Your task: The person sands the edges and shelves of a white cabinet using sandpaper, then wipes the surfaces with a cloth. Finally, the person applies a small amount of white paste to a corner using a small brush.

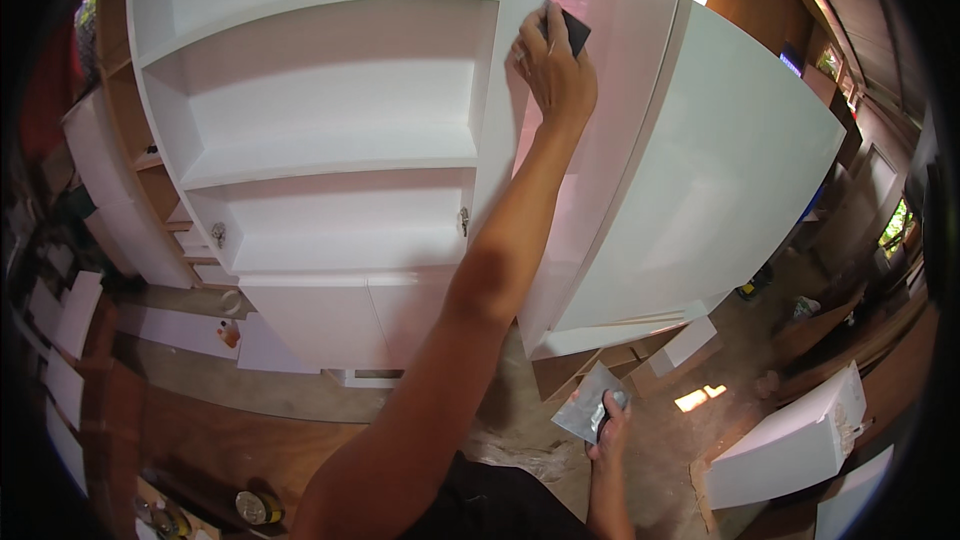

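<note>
My left hand is raised at the end of an outstretched arm, against the upright side edge of a white open-shelved cabinet. Its fingers are closed on a small dark flat square piece; whether it is a spreader or a sanding pad I cannot tell. Low down, near my body, my right hand grips a wide metal putty knife, its grey blade pointing up and left. Beside the shelves stands a tall cabinet with a glossy pinkish side and a pale front panel.
Cans stand on the brown wooden surface at lower left. White panels lie on the floor at left. A white box-like piece rests at lower right, near stacked boards. A drawer-like wooden frame sits below the tall cabinet.
</note>
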A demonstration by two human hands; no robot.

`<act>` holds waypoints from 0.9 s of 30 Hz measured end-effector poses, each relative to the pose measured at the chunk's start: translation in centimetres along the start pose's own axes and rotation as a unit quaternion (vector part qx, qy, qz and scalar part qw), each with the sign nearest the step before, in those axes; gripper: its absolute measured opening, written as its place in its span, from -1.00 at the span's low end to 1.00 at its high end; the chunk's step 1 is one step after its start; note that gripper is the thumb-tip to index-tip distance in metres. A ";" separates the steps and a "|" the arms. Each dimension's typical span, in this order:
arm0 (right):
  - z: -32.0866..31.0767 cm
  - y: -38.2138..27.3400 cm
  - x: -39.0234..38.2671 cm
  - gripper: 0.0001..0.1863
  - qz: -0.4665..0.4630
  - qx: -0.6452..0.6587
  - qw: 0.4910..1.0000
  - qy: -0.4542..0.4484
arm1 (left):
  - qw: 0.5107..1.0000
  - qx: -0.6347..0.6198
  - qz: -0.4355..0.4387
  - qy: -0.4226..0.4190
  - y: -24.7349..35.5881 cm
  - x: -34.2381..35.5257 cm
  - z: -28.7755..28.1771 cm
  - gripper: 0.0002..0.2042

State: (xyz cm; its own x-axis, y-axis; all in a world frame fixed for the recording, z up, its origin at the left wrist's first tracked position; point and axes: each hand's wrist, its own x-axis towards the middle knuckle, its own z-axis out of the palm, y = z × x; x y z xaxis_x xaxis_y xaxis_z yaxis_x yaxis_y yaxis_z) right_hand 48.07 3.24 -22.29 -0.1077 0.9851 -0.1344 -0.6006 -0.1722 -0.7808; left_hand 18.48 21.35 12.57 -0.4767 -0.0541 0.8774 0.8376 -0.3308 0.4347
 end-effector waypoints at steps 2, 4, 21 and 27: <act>0.9 0.3 0.4 -0.70 0.004 0.016 1.000 -0.010 | 0.991 -0.127 0.031 -0.035 -0.7 -2.3 -1.9 -0.55; 4.4 -1.4 -0.7 -0.70 0.027 0.099 0.993 -0.064 | 0.971 -0.196 0.087 -0.105 0.6 -7.0 -6.7 -0.60; 18.1 -2.5 1.6 -0.75 0.119 0.228 0.952 -0.165 | 0.730 -0.054 0.077 -0.677 -5.7 -8.4 -27.3 -0.58; 18.6 -2.4 2.1 -0.63 0.081 0.265 0.939 -0.204 | 0.832 -0.127 0.114 -0.528 -5.5 9.0 -23.8 -0.74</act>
State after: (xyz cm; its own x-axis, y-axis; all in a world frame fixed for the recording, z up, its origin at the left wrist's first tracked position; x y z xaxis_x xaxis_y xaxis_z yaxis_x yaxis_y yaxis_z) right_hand 34.56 5.66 -9.32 -0.4613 0.8812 0.1039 -0.8484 -0.4037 -0.3423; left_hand 3.26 0.22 13.29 0.3002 0.6711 0.6778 0.7266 -0.6213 0.2933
